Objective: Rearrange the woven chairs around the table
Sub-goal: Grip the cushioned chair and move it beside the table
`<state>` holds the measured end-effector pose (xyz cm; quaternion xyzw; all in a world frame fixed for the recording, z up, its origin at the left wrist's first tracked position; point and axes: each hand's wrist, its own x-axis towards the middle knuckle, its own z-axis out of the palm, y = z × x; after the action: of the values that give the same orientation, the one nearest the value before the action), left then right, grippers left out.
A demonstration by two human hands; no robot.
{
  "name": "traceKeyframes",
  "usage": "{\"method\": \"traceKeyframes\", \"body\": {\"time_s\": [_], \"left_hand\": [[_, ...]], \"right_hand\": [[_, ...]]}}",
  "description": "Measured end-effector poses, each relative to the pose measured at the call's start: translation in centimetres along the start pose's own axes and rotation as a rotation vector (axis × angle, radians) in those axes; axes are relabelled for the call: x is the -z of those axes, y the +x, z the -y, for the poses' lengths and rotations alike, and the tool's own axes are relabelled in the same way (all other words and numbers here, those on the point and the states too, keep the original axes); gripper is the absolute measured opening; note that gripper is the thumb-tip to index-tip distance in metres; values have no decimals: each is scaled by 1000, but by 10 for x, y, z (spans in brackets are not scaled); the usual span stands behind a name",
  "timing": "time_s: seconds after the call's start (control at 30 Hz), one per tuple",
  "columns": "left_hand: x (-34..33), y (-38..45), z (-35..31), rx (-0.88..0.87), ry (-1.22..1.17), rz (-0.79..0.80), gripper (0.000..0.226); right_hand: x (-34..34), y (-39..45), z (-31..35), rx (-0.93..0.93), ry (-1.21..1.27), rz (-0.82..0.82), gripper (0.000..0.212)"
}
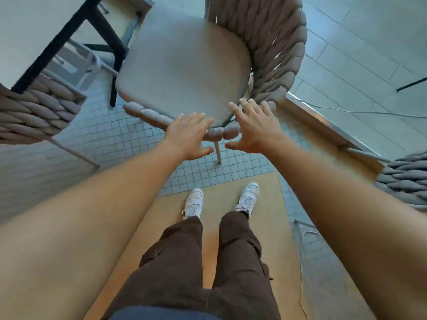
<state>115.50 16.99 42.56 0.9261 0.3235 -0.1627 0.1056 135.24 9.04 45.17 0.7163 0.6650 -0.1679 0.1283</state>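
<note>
Woven chair [265,54] beside the tabletop [27,31], about to be gripped.
Left hand [189,135] rests spread on its rope arm [159,118]; right hand [254,128] hovers spread. Next: close both, then shift it.

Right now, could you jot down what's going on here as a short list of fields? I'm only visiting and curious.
activity: a person reaches down to a woven chair
left hand: open, fingers on the chair's near woven rim
right hand: open, fingers spread, at the rim; contact unclear
seat cushion: grey, nothing on it
table: upper left, pale top, dark edge
other woven chairs: one at left, one at the right edge
floor: small square tiles
feet: white shoes, on a tan strip
</note>
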Motion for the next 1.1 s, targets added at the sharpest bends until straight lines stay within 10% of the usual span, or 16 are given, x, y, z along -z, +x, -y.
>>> {"method": "traceKeyframes", "body": {"time_s": [0.37, 1.1], "left_hand": [[-33, 51, -31, 225, 3, 5, 59], [-30, 49, 58, 6, 103, -80, 41]], "right_hand": [[-34, 73, -74, 419, -229, 35, 75], [-26, 108, -18, 313, -188, -101, 47]]}}
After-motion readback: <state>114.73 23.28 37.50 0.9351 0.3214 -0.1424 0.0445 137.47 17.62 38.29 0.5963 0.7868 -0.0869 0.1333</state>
